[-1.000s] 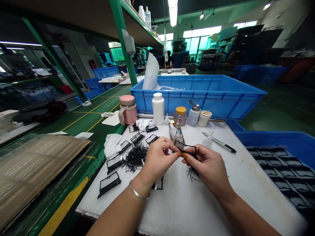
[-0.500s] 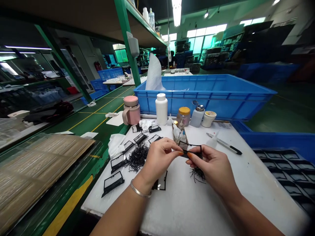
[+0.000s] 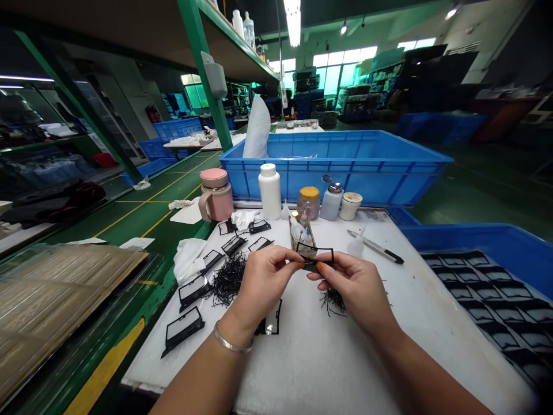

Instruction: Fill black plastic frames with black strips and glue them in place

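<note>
Both hands pinch a small black rectangular frame (image 3: 317, 256) above the white work surface (image 3: 328, 351). My left hand (image 3: 263, 282), with a silver bangle on its wrist, grips the frame's left end with thumb and forefinger. My right hand (image 3: 352, 288) pinches its lower edge from the right. Under the hands lie a small tuft of thin black strips (image 3: 332, 300) and another black frame (image 3: 272, 320), partly hidden by my left wrist. A bigger heap of black strips (image 3: 228, 278) lies to the left.
Several black frames (image 3: 184, 328) line the table's left side beside a white cloth (image 3: 188, 256). Behind stand a pink mug (image 3: 215, 195), white bottle (image 3: 270, 191), jar (image 3: 308, 203), dispenser (image 3: 332, 202), pen (image 3: 375, 246) and large blue crate (image 3: 345, 164). A blue tray of frames (image 3: 488, 294) sits right.
The hands have kept their pinch on the frame and turned it slightly. The view has swung a little, to the left and then back to the right.
</note>
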The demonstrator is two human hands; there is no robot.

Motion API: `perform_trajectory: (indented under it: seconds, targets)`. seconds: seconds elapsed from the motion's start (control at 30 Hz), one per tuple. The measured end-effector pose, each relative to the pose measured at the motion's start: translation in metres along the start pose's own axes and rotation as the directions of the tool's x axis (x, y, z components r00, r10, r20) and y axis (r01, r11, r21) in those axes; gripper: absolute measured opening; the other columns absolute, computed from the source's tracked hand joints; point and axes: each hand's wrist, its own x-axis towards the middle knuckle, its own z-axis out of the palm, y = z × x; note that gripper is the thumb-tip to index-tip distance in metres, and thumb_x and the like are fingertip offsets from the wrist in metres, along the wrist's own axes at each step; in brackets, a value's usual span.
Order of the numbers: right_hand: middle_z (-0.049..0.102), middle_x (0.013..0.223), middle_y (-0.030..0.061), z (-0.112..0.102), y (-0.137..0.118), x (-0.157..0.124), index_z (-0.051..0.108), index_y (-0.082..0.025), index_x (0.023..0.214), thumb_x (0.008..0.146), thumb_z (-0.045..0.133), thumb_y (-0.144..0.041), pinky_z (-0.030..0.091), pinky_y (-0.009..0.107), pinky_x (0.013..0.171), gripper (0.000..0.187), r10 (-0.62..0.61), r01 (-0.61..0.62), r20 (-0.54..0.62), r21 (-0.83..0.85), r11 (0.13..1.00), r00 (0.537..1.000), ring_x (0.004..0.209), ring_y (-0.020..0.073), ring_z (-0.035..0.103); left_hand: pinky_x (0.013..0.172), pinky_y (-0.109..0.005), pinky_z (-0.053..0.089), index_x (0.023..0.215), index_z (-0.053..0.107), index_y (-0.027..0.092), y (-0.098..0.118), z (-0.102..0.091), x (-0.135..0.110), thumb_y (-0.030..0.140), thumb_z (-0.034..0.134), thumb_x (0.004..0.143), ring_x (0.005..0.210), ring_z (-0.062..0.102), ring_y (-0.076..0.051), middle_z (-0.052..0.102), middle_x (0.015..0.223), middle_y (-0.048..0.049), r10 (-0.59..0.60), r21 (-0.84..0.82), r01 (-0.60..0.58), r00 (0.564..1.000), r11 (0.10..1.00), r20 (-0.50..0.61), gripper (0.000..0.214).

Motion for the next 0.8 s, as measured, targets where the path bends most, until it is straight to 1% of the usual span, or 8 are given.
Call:
perform_trajectory:
  seconds: [0.17,0.43,0.6,0.8]
  targets:
    - [0.073,0.083,0.0078,0.0004,0.001,0.0,0.067,-0.014,0.094,0.08,0.068,-0.035,0.056,0.023,0.056,0.025,-0.001,0.001,0.0,-0.006,1.0,1.0,0.077,0.0233,0.072,0.063,-0.024,0.042,0.079,0.071,0.021,0.0012,-0.0004,0.0002,0.012,0.064,0.081,0.068,0.057,-0.013,0.067,0.075,0.0011,0.071,0.104,-0.072,0.997,0.992,0.014,0.011]
    - [0.073,0.08,0.0084,0.0007,0.0012,-0.0008,0.068,-0.014,0.094,0.079,0.07,-0.04,0.056,0.025,0.056,0.03,0.006,-0.006,0.0,-0.033,0.999,1.0,0.074,0.0239,0.072,0.07,-0.027,0.042,0.08,0.067,0.021,0.0021,0.0006,-0.002,0.009,0.061,0.083,0.075,0.058,-0.015,0.067,0.077,0.0007,0.16,0.219,-0.162,0.987,0.962,0.024,0.013]
    - [0.073,0.081,0.0084,0.0009,0.0017,-0.0008,0.069,-0.015,0.093,0.079,0.07,-0.041,0.057,0.026,0.056,0.03,-0.007,0.007,0.005,-0.03,1.0,1.0,0.075,0.0244,0.072,0.071,-0.028,0.042,0.081,0.065,0.02,0.002,0.0005,-0.0027,0.009,0.059,0.084,0.077,0.058,-0.016,0.066,0.078,0.0001,0.181,0.246,-0.183,0.983,0.952,0.032,0.014]
    - [0.073,0.08,0.0069,0.0009,0.0029,-0.0014,0.068,-0.015,0.093,0.081,0.069,-0.036,0.056,0.022,0.056,0.024,-0.013,0.013,0.007,-0.028,1.0,1.0,0.074,0.0217,0.072,0.07,-0.028,0.041,0.081,0.065,0.02,0.0019,0.0008,-0.0015,0.011,0.059,0.085,0.077,0.057,-0.015,0.066,0.078,0.0008,0.179,0.258,-0.179,0.984,0.949,0.025,0.011]
